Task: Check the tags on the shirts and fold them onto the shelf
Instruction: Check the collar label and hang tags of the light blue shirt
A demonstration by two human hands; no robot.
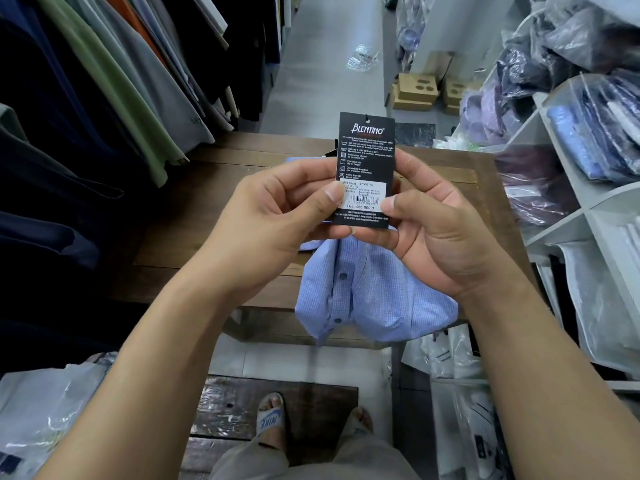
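Both hands, left hand (277, 216) and right hand (429, 230), pinch a stiff black rectangular tag (364, 161) upright by its lower edges. Beneath, a soft blue checked shirt (367, 299) drapes over the near edge of a dark wooden table (214, 188).

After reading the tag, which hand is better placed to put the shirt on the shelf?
Probably the right hand: the shelf stands on that side. Both hands pinch the tag, and the left hand is farther away, above the shirt.
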